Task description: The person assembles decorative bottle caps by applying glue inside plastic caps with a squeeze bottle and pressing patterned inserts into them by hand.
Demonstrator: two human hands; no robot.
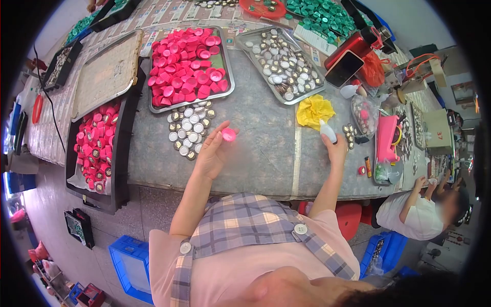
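Between the thumb and fingers of my left hand is a pink cap, held over the table. Close behind that hand lies a loose pile of silver and white round pieces. My right hand is closed on a small white squeeze bottle, beside a crumpled yellow cloth. A metal tray heaped with pink caps stands behind my left hand. Another metal tray holds more silver and white pieces.
A black crate of pink caps is at the left, under an empty tray. A phone leans by a red bottle. Green caps lie at the back. Another person sits at the right.
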